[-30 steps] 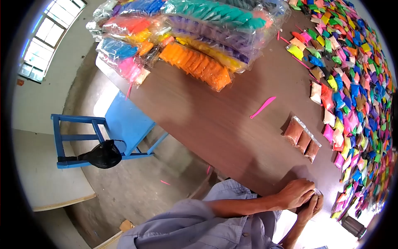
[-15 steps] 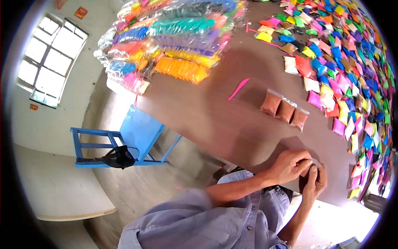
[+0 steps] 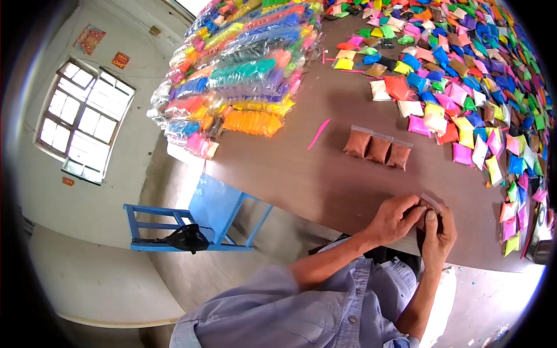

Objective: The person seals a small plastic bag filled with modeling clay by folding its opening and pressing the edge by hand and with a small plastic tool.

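Note:
Both my hands are pinched together at the table's near edge, around a small clear-topped packet [image 3: 430, 202]. Its pale top strip shows above the fingertips, while most of its body is hidden behind them. My left hand [image 3: 395, 220] grips its left side with thumb and bent fingers. On the other side, my right hand [image 3: 439, 231] holds it, thumb pointing up. Just beyond the hands, three brown-filled zip bags [image 3: 379, 149] lie side by side in a row. A pink plastic tool [image 3: 318, 134] rests to their left.
Many small colourful packets [image 3: 458, 104] cover the table's right and far side. Clear bags of sorted packets [image 3: 243, 75] are piled at the far left. A blue chair [image 3: 214, 200] with a black mask-like item [image 3: 190, 238] stands left of the brown table [image 3: 290, 174].
The head view has shifted, so the table and chair sit differently in the picture. My hands stay together on the packet, and more of its top strip shows now.

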Available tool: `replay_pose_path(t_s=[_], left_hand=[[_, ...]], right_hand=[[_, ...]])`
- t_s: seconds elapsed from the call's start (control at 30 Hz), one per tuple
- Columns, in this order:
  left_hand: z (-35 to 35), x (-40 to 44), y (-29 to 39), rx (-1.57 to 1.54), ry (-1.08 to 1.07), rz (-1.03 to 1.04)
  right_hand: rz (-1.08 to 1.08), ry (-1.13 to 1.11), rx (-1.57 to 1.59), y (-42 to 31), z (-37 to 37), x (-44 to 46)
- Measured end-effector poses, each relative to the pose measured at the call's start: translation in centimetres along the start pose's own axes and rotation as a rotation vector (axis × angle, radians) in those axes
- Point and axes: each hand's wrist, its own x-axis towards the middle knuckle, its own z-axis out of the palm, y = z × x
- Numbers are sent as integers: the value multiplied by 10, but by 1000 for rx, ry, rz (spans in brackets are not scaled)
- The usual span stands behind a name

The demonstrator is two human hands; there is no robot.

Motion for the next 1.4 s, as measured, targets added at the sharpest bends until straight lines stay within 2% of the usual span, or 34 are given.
replay_pose_path(t_s=[0.2,0.37,0.5,0.73,0.87,0.9,0.93,1.03,1.1,1.17,1.23,1.4], left_hand=[[1,-1,-5,20,53,5],[-3,4,13,-14,-10,-17],[-1,0,-2,14,-33,-8],[-2,-1,-4,-4,5,-37],[-1,1,4,-68,-19,-78],[-3,0,4,31,-43,-76],[-2,-3,1,-4,-41,-117],[-4,-1,6,-6,-136,-271],[-2,-1,2,-66,-108,-239],[-1,-3,-8,-84,-81,-190],[-3,-3,-6,-80,-90,-215],[-1,0,2,-89,-108,-217]], right_hand=[[-18,-24,-85,1,2,1],[121,43,16,0,-3,-2],[61,103,15,8,1,0],[163,-27,-49,6,-9,-3],[156,55,42,4,-2,-1],[169,109,56,-1,-1,0],[257,98,84,-6,-4,0],[154,115,15,-1,-2,1],[201,126,122,-1,1,1],[229,76,97,3,-3,0],[206,22,129,-1,-2,3],[187,63,176,2,-3,2]])
